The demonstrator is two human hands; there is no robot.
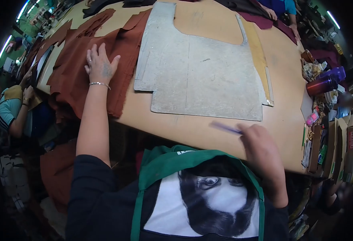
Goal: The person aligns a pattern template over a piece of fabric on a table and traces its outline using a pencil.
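My left hand [101,64] rests with spread fingers on a reddish-brown sheet of leather or cloth [70,76] at the left of the table. It wears a ring and a bracelet. Beside that sheet lies a large grey pattern board [208,80], with a wide cut-out at its far edge. Over the table's near edge, my right hand [261,146] is closed around a slim pen-like tool [226,128]. Motion blurs the tool, so its exact kind cannot be made out. Its end points left, close to the board's near edge.
A yellowish board [259,52] shows from beneath the grey one. Dark red material [257,20] lies at the far right, near another person's hand [268,12]. A dark red tumbler [321,85] and boxes [339,140] stand at the right. Another person [16,108] works at the left.
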